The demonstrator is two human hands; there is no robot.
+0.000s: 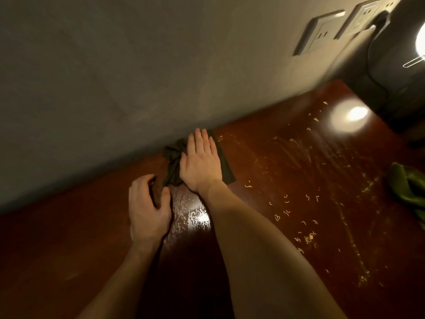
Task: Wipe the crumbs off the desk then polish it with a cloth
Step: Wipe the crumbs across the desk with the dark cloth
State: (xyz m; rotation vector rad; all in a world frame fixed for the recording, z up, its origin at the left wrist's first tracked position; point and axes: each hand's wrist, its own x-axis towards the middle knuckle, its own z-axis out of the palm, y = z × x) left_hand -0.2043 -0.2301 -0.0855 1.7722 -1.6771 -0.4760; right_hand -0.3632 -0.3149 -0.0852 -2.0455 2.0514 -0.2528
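Observation:
A dark olive cloth (226, 166) lies on the reddish-brown desk (69, 238) close to the wall. My right hand (201, 161) presses flat on it with straight fingers. My left hand (147, 210) rests on the desk just left of the cloth, fingers curled, its fingertips near the cloth's bunched corner; I cannot tell whether it pinches the fabric. Pale crumbs (305, 238) and curled shavings are scattered over the right half of the desk, with streaky smears (299, 155) among them.
A second green cloth (404, 185) lies bunched at the desk's right edge. A dark lamp base (395, 72) with a cord stands at the back right corner, below two wall sockets (322, 31). The grey wall (115, 77) borders the desk's far side.

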